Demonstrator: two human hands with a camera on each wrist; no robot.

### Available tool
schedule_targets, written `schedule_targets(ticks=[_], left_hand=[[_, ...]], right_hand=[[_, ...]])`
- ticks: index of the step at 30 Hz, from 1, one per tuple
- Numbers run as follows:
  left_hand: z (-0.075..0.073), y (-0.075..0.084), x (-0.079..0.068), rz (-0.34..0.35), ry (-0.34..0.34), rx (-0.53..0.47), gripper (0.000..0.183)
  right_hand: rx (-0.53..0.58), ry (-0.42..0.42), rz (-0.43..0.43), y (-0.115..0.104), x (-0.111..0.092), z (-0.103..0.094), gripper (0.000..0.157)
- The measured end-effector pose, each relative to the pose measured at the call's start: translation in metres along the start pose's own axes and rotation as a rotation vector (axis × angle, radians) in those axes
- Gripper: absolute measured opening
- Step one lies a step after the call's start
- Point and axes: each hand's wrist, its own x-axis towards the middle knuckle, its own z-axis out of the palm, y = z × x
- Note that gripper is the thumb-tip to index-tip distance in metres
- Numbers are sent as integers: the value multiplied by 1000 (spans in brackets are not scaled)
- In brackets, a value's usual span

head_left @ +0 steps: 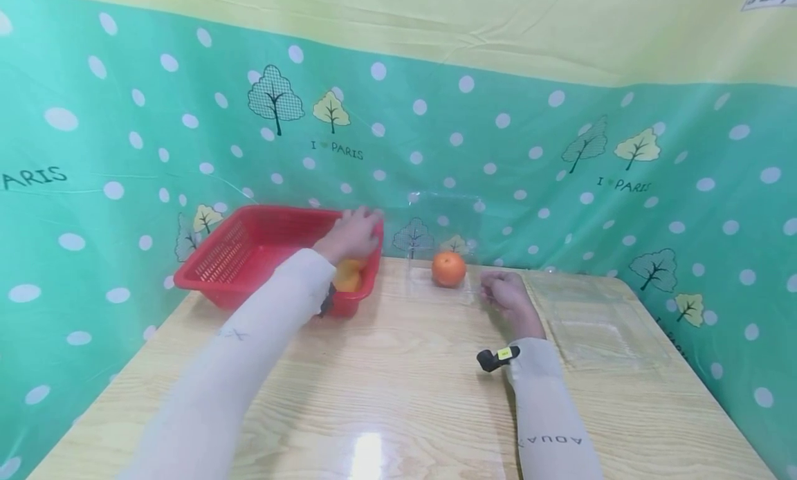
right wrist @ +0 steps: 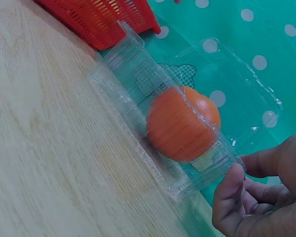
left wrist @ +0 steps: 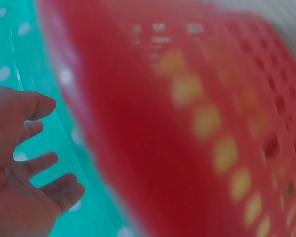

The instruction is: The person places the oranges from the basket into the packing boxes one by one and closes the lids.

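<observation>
In the head view my left hand (head_left: 355,234) is over the right end of a red plastic basket (head_left: 218,276), slightly blurred. The left wrist view shows that hand (left wrist: 24,158) with its fingers spread and loosely bent, nothing between them, beside the basket rim. Yellow fruit (head_left: 349,276) lies inside at that end, seen through the slots in the left wrist view. An orange (head_left: 448,268) sits in a clear plastic box (right wrist: 133,98) whose lid stands raised at the back. Thumb and fingers of my right hand (right wrist: 266,192) pinch the box's near right corner.
To the right, another clear plastic container (head_left: 604,335) lies on the wooden table (head_left: 386,383). A green dotted curtain (head_left: 529,169) hangs right behind the table's back edge. The red basket stands at the back left, close to the curtain.
</observation>
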Motion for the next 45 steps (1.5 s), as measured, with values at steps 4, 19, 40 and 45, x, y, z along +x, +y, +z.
schedule_targets(ticks=[4, 19, 40, 45], left_hand=[[-5, -22, 1, -49, -17, 12, 62], [6, -45, -9, -190, -158, -92, 78], [34, -47, -11, -284, -223, -204, 103], [37, -45, -9, -276, -229, -202, 94]], right_hand=[[5, 0, -1, 1, 0, 0, 38], [7, 5, 5, 1, 3, 0, 39], [-31, -8, -33, 3, 3, 0, 37], [-31, -1, -21, 4, 2, 0, 37]])
